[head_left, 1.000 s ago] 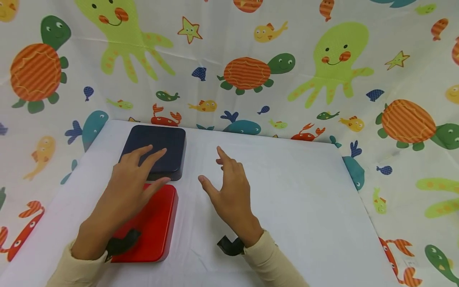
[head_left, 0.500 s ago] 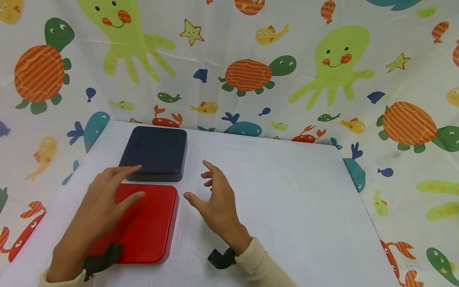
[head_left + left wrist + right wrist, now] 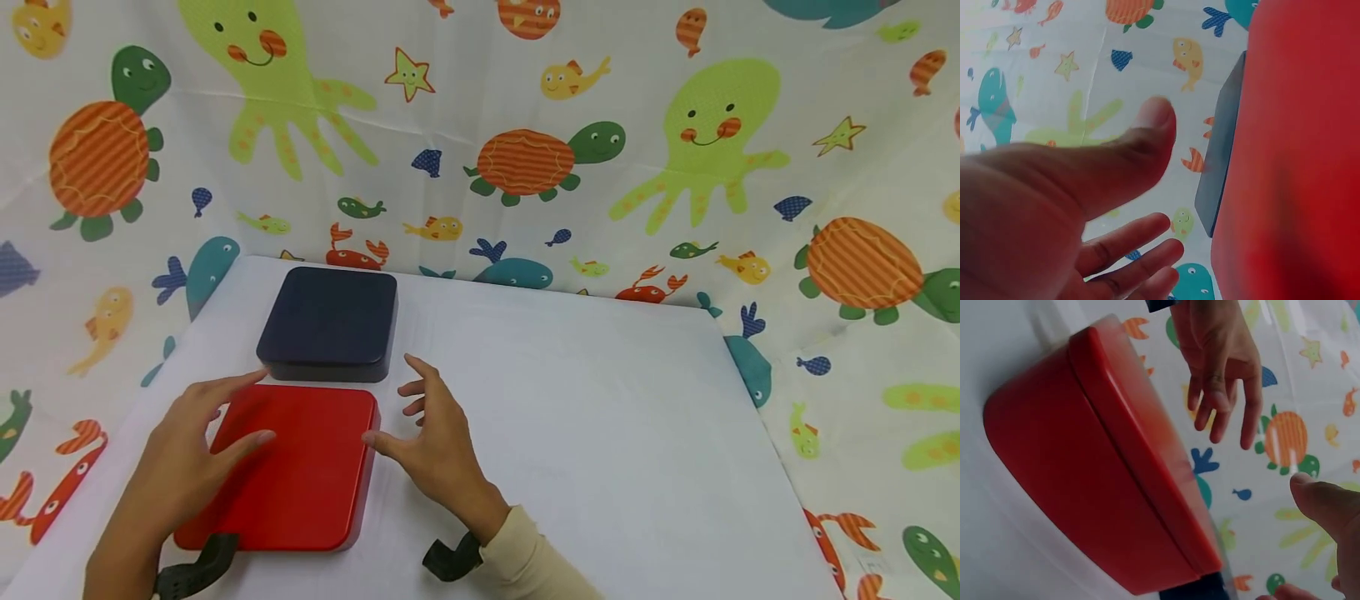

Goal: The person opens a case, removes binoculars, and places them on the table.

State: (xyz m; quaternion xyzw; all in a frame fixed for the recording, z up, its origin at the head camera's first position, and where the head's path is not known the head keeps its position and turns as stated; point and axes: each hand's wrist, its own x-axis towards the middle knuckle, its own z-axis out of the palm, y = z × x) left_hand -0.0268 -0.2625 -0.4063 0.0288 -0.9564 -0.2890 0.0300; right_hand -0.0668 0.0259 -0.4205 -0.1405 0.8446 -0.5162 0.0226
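Observation:
A red lidded box (image 3: 300, 467) lies flat on the white table at the left front. My left hand (image 3: 176, 458) hovers over its left side, thumb and fingers spread. Just off the box's right edge is my right hand (image 3: 438, 454), thumb apart from loosely bent fingers. Neither hand holds anything. In the right wrist view, the seam of the lid runs along the side of the red box (image 3: 1085, 469), with the left hand (image 3: 1222, 369) above it. The left wrist view has the thumb (image 3: 1154, 119) apart from the red box (image 3: 1297, 125).
Right behind the red box sits a dark navy box (image 3: 330, 321) of similar shape, a narrow gap between them. The white table (image 3: 615, 450) stretches to the right. A cloth (image 3: 465, 83) printed with sea animals hangs behind and beside the table. Each wrist wears a black strap (image 3: 197, 567).
Both hands have moved left and toward the front, from near the navy box to either side of the red box. The boxes stay in place; the head view has shifted slightly.

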